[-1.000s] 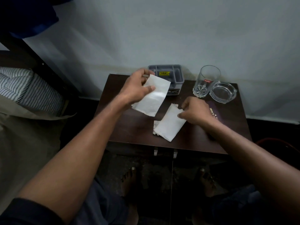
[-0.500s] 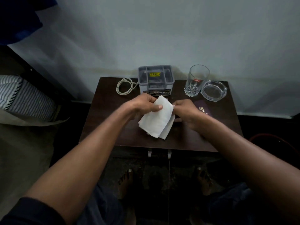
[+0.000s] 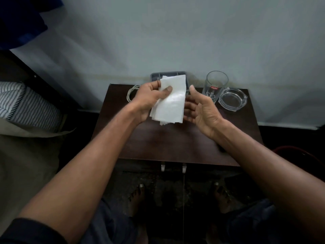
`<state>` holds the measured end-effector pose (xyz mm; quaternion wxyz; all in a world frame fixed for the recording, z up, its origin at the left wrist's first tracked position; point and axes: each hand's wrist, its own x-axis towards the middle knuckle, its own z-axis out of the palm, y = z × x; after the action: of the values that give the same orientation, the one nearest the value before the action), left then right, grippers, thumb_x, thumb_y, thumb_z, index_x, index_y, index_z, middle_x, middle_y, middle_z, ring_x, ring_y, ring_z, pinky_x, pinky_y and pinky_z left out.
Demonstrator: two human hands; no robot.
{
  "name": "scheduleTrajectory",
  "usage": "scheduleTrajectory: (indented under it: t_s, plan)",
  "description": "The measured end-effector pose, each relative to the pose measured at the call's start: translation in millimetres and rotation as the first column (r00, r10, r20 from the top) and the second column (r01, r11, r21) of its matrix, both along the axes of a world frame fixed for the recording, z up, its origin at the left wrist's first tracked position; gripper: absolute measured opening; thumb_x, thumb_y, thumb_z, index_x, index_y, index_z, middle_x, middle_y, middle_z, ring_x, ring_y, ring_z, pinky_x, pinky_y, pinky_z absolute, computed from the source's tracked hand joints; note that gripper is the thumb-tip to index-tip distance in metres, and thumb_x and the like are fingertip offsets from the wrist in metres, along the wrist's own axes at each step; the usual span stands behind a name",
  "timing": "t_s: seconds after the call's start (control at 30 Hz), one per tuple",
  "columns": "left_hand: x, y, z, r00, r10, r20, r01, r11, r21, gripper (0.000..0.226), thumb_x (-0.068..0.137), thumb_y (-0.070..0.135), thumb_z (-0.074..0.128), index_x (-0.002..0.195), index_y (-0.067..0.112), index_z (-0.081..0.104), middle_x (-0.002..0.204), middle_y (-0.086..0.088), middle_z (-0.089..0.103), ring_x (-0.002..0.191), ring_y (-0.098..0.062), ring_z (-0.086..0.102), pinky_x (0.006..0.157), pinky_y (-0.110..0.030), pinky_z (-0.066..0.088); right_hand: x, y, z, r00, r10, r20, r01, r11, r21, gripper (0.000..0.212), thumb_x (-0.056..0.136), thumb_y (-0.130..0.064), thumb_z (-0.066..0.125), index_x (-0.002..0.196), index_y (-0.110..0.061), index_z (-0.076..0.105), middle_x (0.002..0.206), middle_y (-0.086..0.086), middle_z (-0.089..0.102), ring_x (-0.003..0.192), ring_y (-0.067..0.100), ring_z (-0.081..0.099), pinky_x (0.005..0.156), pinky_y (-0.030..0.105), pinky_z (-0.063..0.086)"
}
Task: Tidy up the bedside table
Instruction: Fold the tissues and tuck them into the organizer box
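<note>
Head view, looking down on a dark wooden bedside table (image 3: 175, 143) set against a pale wall. At centre frame the left hand (image 3: 149, 98) holds a small stack of white paper napkins (image 3: 171, 103) above the tabletop, thumb pressed on the front face and fingers curled behind, so the stack is pinched along its left edge. The napkins stand roughly upright, their upper edge overlapping a grey plastic organiser tray (image 3: 154, 76) at the back of the table. The right hand (image 3: 202, 108) is just to the right of the stack, palm turned toward it, fingers straight and spread, gripping nothing; whether the fingertips touch the napkins cannot be told. Left of the tray, a coiled white cable (image 3: 131, 93) lies on the table, partly hidden by the left hand. In the upper right of the tabletop, 1 clear drinking glass (image 3: 215, 85) with a red label stands upright, with a clear glass ashtray (image 3: 232, 99) just beside it to the right. A striped pillow (image 3: 29, 106) shows at the left edge. Bare feet are dimly visible on the floor at the bottom.
</note>
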<state>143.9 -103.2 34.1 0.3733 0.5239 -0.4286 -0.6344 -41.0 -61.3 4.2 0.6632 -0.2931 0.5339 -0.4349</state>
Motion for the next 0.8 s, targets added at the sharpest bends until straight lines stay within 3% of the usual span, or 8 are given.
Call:
scheduleTrajectory:
  t_s: [0.1,0.17,0.23,0.33,0.5,0.63,0.7,0.8]
  plan:
    - [-4.3,2.6,-3.5,0.999,0.023,0.026,-0.023,1.000,-0.006,0.028,0.098,0.007,0.073,0.126,0.007,0.069,0.110,-0.007,0.080,0.091,-0.021,0.080,0.077,-0.036,0.068,7.4,1.7,1.4,0.994,0.047,0.103,-0.042,0.998,-0.045,0.062,0.101,-0.060,0.053,0.130,-0.007,0.070,0.117,0.014,0.076,0.092,0.027,0.074,0.082,0.040,0.060]
    - [-7.7,1.5,-9.5,0.997,0.078,0.029,-0.078,0.997,-0.022,0.032,0.098,0.005,0.073,0.130,0.005,0.067,0.118,-0.012,0.078,0.106,-0.029,0.078,0.088,-0.042,0.066,16.2,4.1,1.7,0.985,0.117,0.124,-0.110,0.992,-0.057,0.048,0.102,-0.040,0.063,0.138,-0.007,0.067,0.131,0.019,0.074,0.112,0.036,0.074,0.094,0.051,0.060]
    - [-8.8,-0.6,-12.2,0.988,0.150,0.047,-0.148,0.988,-0.050,0.036,0.098,0.003,0.071,0.133,0.004,0.062,0.120,-0.012,0.077,0.111,-0.030,0.076,0.094,-0.043,0.064,22.1,3.0,-2.1,0.988,0.137,0.070,-0.134,0.990,-0.042,0.040,0.095,-0.019,0.074,0.132,-0.003,0.069,0.127,0.020,0.076,0.115,0.037,0.074,0.089,0.046,0.062]
    - [-5.8,-3.4,-14.3,0.965,0.223,0.138,-0.201,0.967,-0.157,0.049,0.094,0.004,0.077,0.137,0.010,0.055,0.118,-0.004,0.074,0.107,-0.018,0.074,0.092,-0.036,0.064,26.6,1.1,-4.9,0.994,0.092,-0.051,-0.092,0.996,0.009,0.027,0.092,-0.003,0.076,0.120,-0.004,0.075,0.113,0.013,0.082,0.097,0.027,0.079,0.065,0.033,0.063]
    - [1.3,-4.4,-8.9,0.972,0.203,0.116,-0.196,0.978,-0.071,0.053,0.087,0.005,0.085,0.135,0.007,0.061,0.119,-0.006,0.076,0.093,-0.011,0.075,0.061,-0.015,0.059,28.6,-5.3,-5.9,0.988,0.064,-0.141,-0.071,0.997,-0.044,0.027,0.091,-0.001,0.078,0.117,-0.002,0.076,0.106,0.013,0.083,0.091,0.029,0.081,0.069,0.038,0.064]
    - [8.4,-10.2,-13.2,0.960,0.264,0.096,-0.265,0.964,-0.003,0.039,0.087,0.000,0.082,0.123,0.006,0.069,0.111,-0.005,0.079,0.097,-0.020,0.078,0.073,-0.024,0.065,32.4,-7.0,1.1,0.982,-0.027,-0.187,0.008,0.995,-0.100,0.031,0.082,0.002,0.083,0.112,-0.001,0.076,0.104,0.016,0.082,0.090,0.030,0.079,0.071,0.038,0.063]
    - [12.2,-14.1,-15.2,0.943,0.317,0.098,-0.321,0.946,0.034,0.040,0.084,0.000,0.084,0.121,0.006,0.069,0.111,-0.007,0.079,0.098,-0.022,0.079,0.080,-0.032,0.066,34.1,-9.9,5.1,0.983,-0.147,-0.114,0.136,0.985,-0.104,0.038,0.077,0.007,0.084,0.114,0.001,0.074,0.107,0.016,0.081,0.091,0.028,0.078,0.073,0.037,0.063]
    - [14.1,-16.0,-14.1,0.942,0.335,0.015,-0.335,0.938,0.090,0.044,0.085,-0.004,0.081,0.126,0.004,0.066,0.116,-0.011,0.078,0.099,-0.026,0.079,0.068,-0.033,0.066,36.8,-18.8,7.7,0.942,-0.303,0.146,0.312,0.949,-0.043,0.053,0.077,0.010,0.081,0.128,0.004,0.068,0.124,0.020,0.077,0.111,0.035,0.077,0.092,0.045,0.062]
